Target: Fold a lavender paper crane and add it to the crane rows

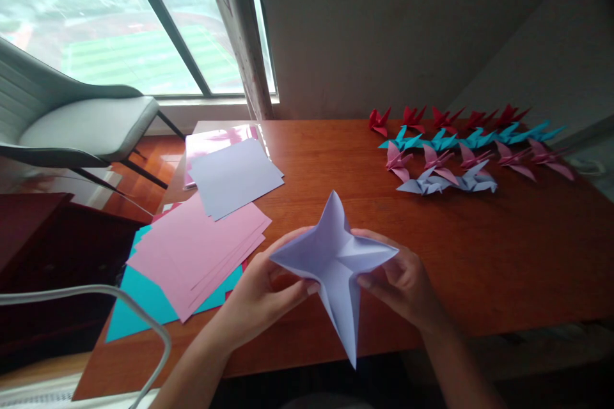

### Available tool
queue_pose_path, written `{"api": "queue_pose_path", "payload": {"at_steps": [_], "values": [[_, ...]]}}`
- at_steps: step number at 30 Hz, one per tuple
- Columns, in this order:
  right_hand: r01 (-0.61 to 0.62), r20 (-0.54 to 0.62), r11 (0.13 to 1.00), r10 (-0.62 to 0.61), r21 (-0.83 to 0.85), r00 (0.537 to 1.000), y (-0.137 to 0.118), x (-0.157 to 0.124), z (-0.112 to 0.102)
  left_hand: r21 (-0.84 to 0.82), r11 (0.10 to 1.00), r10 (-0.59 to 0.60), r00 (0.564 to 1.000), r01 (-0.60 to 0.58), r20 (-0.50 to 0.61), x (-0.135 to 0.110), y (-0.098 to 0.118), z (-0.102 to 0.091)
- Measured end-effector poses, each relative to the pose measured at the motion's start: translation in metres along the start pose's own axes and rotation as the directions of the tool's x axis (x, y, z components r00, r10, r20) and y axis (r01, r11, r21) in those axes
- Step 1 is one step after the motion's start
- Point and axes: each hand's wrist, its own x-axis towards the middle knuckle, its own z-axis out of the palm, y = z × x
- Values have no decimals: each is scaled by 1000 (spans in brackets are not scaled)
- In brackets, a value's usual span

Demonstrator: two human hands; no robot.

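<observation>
Holding a hollow white star [336,254] above the near side of the table [316,153], clamping its left part between thumb and fingers of the left hand [261,297] and its right part likewise with the right hand [407,280]. Pressing both thumbs on the near side, hiding most of the fingers behind it. Pointing one tip toward the near edge, one away and one to each side. Seeing, at left, white sheets [235,179] overlapping pink sheets [177,252], with blue sheets [137,316] beneath; at far right, red cranes [380,121], blue cranes [442,140], pink cranes [396,162] and white cranes [426,184] in rows.
</observation>
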Motion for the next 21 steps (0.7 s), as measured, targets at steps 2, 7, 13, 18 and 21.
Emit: {"api": "queue_pose_path", "payload": {"at_steps": [2, 7, 13, 18, 21], "values": [[-5, 2, 1000, 5, -13, 1000, 1, 0, 0, 30, 1000, 8, 1000, -7, -13, 0, 1, 0], [-2, 0, 998, 2, -59, 1000, 1, 1, 0, 67, 997, 24, 999, -23, -25, 1, 2, 0], [5, 1, 994, -5, -111, 1000, 1, 2, 0, 109, 994, 21, 1000, -19, -22, 0, -2, -1], [25, -6, 987, -26, -160, 1000, 2, 3, 1, 176, 984, 35, 999, -30, -27, 0, -1, 0], [45, 2, 983, -45, -180, 999, 2, 5, 1, 209, 977, 49, 998, -43, -27, 0, 1, 1]]}}
